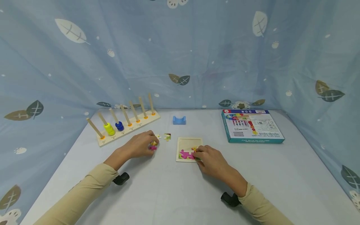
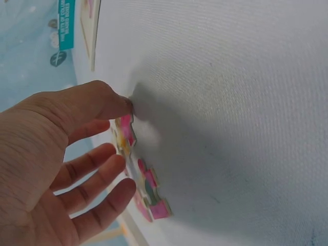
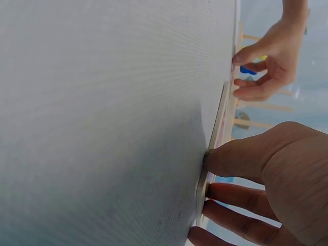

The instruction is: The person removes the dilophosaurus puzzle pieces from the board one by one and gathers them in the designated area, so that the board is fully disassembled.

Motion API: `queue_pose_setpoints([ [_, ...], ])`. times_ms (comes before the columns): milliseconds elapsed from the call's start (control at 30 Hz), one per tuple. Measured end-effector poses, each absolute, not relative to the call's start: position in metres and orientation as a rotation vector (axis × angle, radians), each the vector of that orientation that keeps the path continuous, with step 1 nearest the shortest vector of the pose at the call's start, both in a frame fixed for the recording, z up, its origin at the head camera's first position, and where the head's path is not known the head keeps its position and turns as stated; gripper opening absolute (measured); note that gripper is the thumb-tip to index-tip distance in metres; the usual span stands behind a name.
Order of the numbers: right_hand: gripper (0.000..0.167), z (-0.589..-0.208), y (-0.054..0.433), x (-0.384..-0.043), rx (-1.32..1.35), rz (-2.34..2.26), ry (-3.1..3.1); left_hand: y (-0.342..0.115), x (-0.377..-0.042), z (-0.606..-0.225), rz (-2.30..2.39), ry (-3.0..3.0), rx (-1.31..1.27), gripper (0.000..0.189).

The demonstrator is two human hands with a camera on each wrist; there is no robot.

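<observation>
My left hand (image 1: pixel 140 144) pinches a pink and yellow puzzle piece (image 2: pixel 125 130) between thumb and index finger, low over the table. Its other fingers are spread beside more pink puzzle pieces (image 2: pixel 154 197). To the right, a square wooden puzzle tray (image 1: pixel 178 150) lies flat with pink pieces (image 1: pixel 186 154) fitted along its near part. My right hand (image 1: pixel 212 161) holds the tray's right side, the thumb against its edge (image 3: pixel 212 138). A small yellow piece (image 1: pixel 194 149) shows at the right index fingertip, partly hidden by the hand.
Small picture pieces (image 1: pixel 167 136) lie behind the left hand. A wooden peg stand (image 1: pixel 135 128) with yellow and blue rings is at the back left. A blue notched block (image 1: pixel 179 120) stands behind the tray. A flat toy box (image 1: pixel 253 126) lies at the back right.
</observation>
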State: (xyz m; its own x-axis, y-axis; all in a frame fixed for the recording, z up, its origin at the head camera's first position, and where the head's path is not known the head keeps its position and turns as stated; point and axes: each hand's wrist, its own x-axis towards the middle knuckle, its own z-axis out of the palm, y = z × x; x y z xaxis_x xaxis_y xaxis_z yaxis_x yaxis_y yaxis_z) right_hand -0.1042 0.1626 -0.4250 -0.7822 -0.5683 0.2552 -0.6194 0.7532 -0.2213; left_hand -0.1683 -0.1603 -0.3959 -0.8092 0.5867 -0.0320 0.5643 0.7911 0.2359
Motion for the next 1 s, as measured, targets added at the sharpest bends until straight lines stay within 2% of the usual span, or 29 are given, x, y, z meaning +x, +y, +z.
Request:
queue_pose_setpoints([
  [433,0.029,-0.425,0.164,-0.101,0.915,0.493,-2.800,-0.157,-0.168,-0.392,0.328,2.887,0.955,0.038],
  [1000,0.016,-0.424,0.165,-0.098,0.955,0.418,-2.733,-0.125,-0.170,-0.382,0.326,2.840,1.030,0.042],
])
